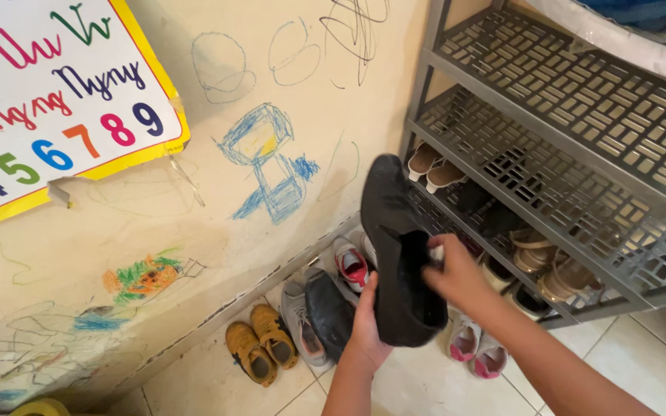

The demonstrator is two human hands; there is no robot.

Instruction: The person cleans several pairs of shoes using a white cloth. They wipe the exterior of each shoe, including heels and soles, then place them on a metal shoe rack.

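My left hand (pixel 365 320) has a closed grip under the black shoe (pixel 396 254), held up before the rack (pixel 549 166); my right hand (pixel 456 276) grips its top edge, above floor shoes.

The open room for my hands is the pale tiled floor (pixel 641 350) at lower right of the frame and the strip at bottom centre. To the right, the grey perforated metal shoe rack (pixel 580 146) blocks the way; its upper two shelves lie bare, while the lower ones are packed with beige sandals (pixel 435 166). To the left stands the scribbled cream wall (pixel 271 92). Along its foot, mustard-yellow small shoes (pixel 260 343), a grey sneaker (pixel 301 320), a black leather shoe (pixel 329 312) and a red-and-white sneaker (pixel 351 263) crowd the floor, with pink shoes (pixel 475 347) just under the rack.
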